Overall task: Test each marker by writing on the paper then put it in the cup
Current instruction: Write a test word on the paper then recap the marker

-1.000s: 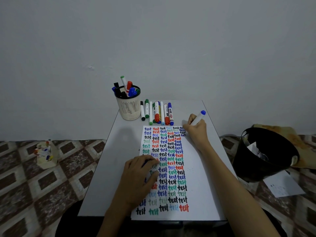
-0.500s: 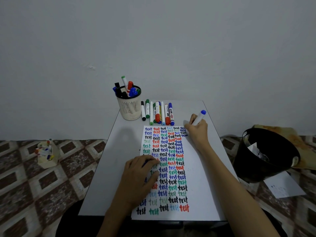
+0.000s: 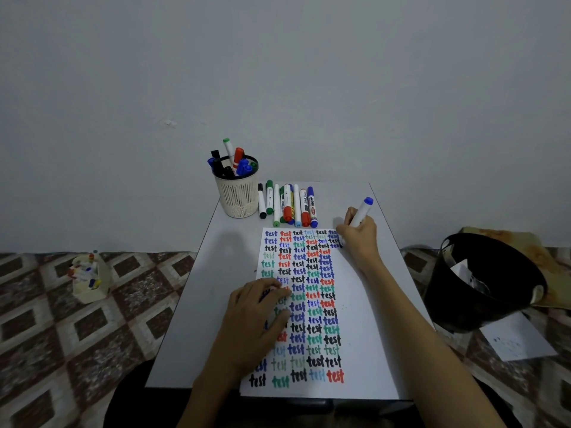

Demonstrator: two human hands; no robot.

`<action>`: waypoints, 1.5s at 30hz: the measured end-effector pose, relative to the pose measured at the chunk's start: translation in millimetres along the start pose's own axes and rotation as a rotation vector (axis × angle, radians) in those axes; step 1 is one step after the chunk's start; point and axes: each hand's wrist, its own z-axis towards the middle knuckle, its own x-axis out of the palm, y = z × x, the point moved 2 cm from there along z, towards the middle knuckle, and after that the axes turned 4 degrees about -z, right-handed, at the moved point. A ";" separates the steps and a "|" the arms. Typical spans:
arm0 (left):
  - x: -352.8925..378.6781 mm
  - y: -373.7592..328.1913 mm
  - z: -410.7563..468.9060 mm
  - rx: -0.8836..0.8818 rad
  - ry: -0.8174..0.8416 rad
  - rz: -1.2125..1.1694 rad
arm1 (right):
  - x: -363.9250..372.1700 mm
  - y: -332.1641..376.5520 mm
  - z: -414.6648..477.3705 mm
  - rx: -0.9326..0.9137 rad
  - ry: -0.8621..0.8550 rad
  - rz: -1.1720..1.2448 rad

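A white paper (image 3: 364,335) filled with coloured "test" words lies on the small white table (image 3: 222,304). My right hand (image 3: 361,242) grips a white marker with a blue end (image 3: 361,215), its tip down at the paper's top right corner. On the paper's left side rests my left hand (image 3: 253,322), fingers curled over what looks like a blue cap, mostly hidden. A white mesh cup (image 3: 238,196) at the table's far left holds several markers. Beside it lies a row of several capped markers (image 3: 287,206).
A black bin (image 3: 482,282) with paper scraps stands on the floor to the right, next to a loose sheet (image 3: 519,338). A small box of markers (image 3: 88,279) sits on the patterned floor to the left. The wall is right behind the table.
My right hand has shifted very slightly at the paper's top right corner with the marker tip down. My left hand has stayed in place.
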 end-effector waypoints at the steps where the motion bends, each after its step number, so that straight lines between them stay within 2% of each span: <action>1: -1.1 0.6 0.5 -0.015 -0.022 -0.007 | -2.0 0.7 -0.5 -0.006 -0.019 0.071; 4: -9.9 1.6 1.1 -0.108 -0.130 0.018 | -12.0 1.2 0.9 -0.022 -0.121 0.255; 7: -16.0 1.7 -0.3 -0.192 -0.164 0.048 | -14.0 3.7 -0.5 -0.025 -0.126 0.296; 9: -13.1 4.2 -0.9 -0.208 -0.146 0.074 | -11.5 8.6 -5.2 -0.050 -0.082 0.298; 12: -9.8 8.6 -2.1 -0.214 -0.158 0.067 | -6.6 23.6 -22.0 -0.066 0.082 0.320; 15: -11.9 8.0 -1.0 -0.181 -0.189 -0.063 | -3.6 38.4 -50.3 0.022 0.237 0.447; 18: -13.7 7.1 -1.0 -0.153 -0.181 -0.308 | 2.5 37.7 -77.8 0.065 0.320 0.550; 20: -13.2 5.8 -1.8 -0.166 -0.143 -0.429 | 7.3 32.3 -89.3 0.098 0.331 0.574; 25: -14.6 1.1 -3.4 -0.171 -0.113 -0.492 | 11.4 29.6 -100.5 0.137 0.319 0.581; 31: -19.2 -3.6 -2.8 -0.164 -0.111 -0.508 | 15.2 34.2 -113.9 0.106 0.367 0.469; 36: -25.2 3.6 -3.4 -0.287 -0.178 -0.724 | 14.3 39.5 -122.0 0.174 0.570 0.426; 39: -26.7 3.1 -3.8 -0.309 -0.172 -0.800 | 8.2 40.4 -118.5 0.170 0.615 0.391; 45: -27.2 2.4 -4.2 -0.300 -0.158 -0.787 | 6.2 43.3 -112.3 -0.111 0.660 -0.097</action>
